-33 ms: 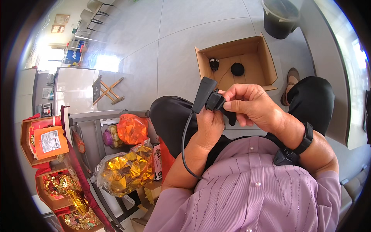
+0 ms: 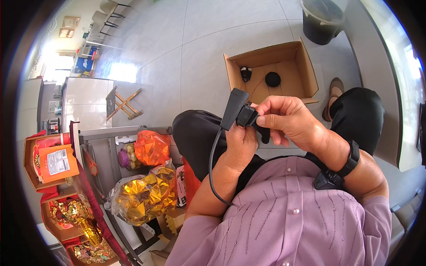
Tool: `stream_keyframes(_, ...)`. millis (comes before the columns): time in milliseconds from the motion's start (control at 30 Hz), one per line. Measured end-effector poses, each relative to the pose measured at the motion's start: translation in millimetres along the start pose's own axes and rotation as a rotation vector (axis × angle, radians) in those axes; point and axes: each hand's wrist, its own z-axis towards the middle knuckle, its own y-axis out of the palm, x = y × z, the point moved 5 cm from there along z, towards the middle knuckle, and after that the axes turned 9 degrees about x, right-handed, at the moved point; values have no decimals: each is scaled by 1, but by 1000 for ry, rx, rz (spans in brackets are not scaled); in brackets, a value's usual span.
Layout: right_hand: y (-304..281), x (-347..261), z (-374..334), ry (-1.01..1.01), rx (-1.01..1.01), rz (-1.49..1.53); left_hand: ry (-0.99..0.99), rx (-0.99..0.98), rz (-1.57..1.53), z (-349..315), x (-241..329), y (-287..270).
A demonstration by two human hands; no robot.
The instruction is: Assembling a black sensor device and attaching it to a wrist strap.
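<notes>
In front of my lap, my left hand (image 2: 242, 141) is closed at a black device with a strap (image 2: 234, 109); most of its fingers are hidden behind the device. A black cable (image 2: 212, 170) runs from the device down past my left forearm. My right hand (image 2: 286, 119) pinches the black strap (image 2: 248, 116) at the side of the device between thumb and fingers. The loose strap end (image 2: 265, 134) hangs below the fingertips. Around my right wrist is a black band (image 2: 350, 158), with a small black module (image 2: 327, 180) beside it.
An open cardboard box (image 2: 284, 66) on the floor holds a black ball-like thing (image 2: 272, 79) and a small black item (image 2: 246, 73). A dark bucket (image 2: 322, 22) stands beyond it. At left are a folding stool (image 2: 124, 103), an orange bag (image 2: 152, 147), and gold foil in clear plastic (image 2: 144, 195).
</notes>
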Motion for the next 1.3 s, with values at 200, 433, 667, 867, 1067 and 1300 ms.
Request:
stream_keyframes(200, 2, 2, -1, 36, -10, 145, -5, -4, 30, -1, -1, 0)
stream_keyframes(433, 2, 6, 3, -3, -39, 171, -41, 18, 71, -3, -4, -2)
stream_keyframes(667, 2, 5, 5, -19, -33, 220, 18, 52, 159, -2, 6, -1)
stream_keyframes(867, 0, 6, 5, -47, -30, 227, -67, 42, 94, -6, 1, 1)
stream_keyframes(1067, -2, 7, 6, -90, 6, 264, -214, -10, -40, -10, -9, 6)
stream_keyframes(1300, -6, 7, 5, -116, 46, 249, -373, -273, 129, -7, -9, 5)
